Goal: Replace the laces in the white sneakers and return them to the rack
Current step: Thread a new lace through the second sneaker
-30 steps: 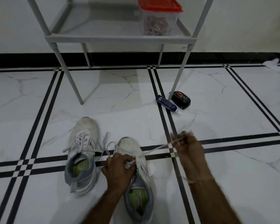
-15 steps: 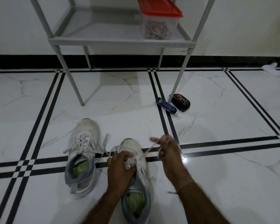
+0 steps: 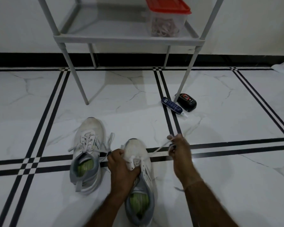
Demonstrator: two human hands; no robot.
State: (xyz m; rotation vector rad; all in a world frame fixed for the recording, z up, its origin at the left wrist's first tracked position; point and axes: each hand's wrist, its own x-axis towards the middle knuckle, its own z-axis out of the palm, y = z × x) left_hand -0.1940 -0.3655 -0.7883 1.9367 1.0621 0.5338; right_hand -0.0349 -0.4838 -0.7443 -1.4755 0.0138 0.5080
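1. White marble floor [image 3: 138, 99] with black stripes; a grey rack [image 3: 126, 40] stands on it, a red-lidded tub [image 3: 166, 22] on its shelf.
2. Before the rack, the laced sneaker [image 3: 88, 145] sits at left; the second sneaker [image 3: 136, 149] lies just beside it.
3. The left hand [image 3: 121, 167] has its grip curled round the second sneaker's upper; the right hand [image 3: 179, 149] has its grip pinching a white lace [image 3: 159, 149] stretched taut from that shoe.
4. A blue tube [image 3: 171, 106] and a black tin [image 3: 186, 102] lie by a rack leg.
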